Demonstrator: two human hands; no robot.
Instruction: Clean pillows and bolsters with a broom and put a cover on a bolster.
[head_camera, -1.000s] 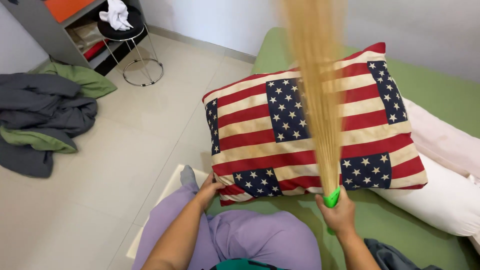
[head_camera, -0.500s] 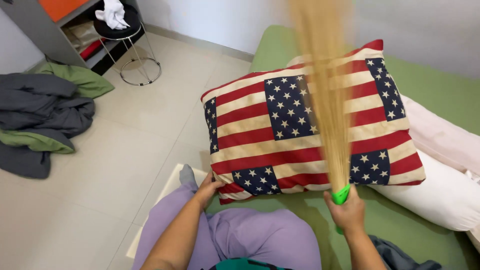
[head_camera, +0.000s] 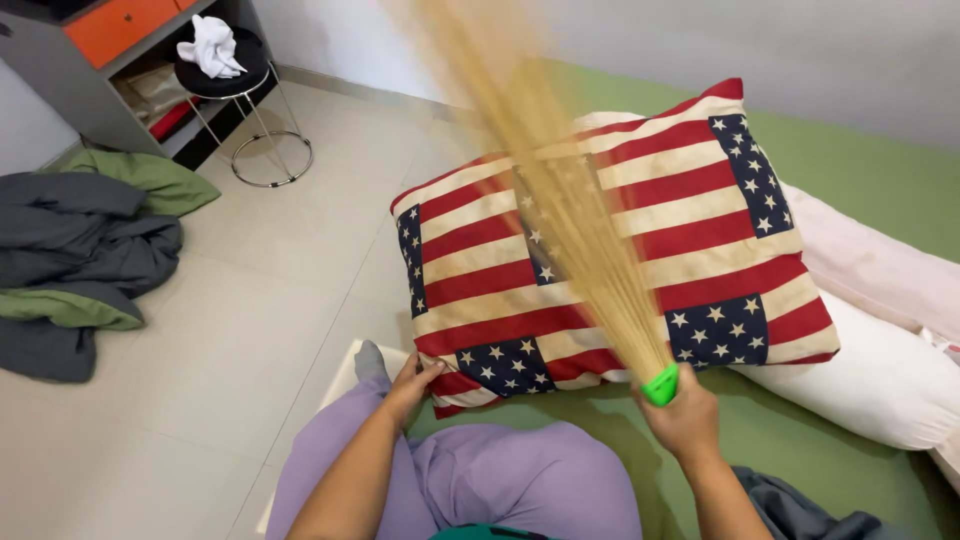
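Note:
A square pillow (head_camera: 690, 250) with red and cream stripes and blue starred patches lies tilted on a green mattress (head_camera: 860, 170). My left hand (head_camera: 413, 380) grips its near left corner. My right hand (head_camera: 682, 420) holds a straw whisk broom (head_camera: 560, 190) by its green collar. The long tan bristles sweep blurred across the pillow's middle, pointing up and to the left. My legs in lilac trousers (head_camera: 520, 480) fill the lower centre.
A white bolster (head_camera: 870, 375) and a pale pink cushion (head_camera: 880, 265) lie right of the pillow. Grey and green bedding (head_camera: 80, 260) is heaped on the tiled floor at left. A round stool with a white cloth (head_camera: 215, 50) stands by a grey shelf unit (head_camera: 100, 70).
The broom's bristles have swung from upright to leaning left across the pillow. My right hand stayed at the pillow's near edge, and my left hand kept its hold on the corner.

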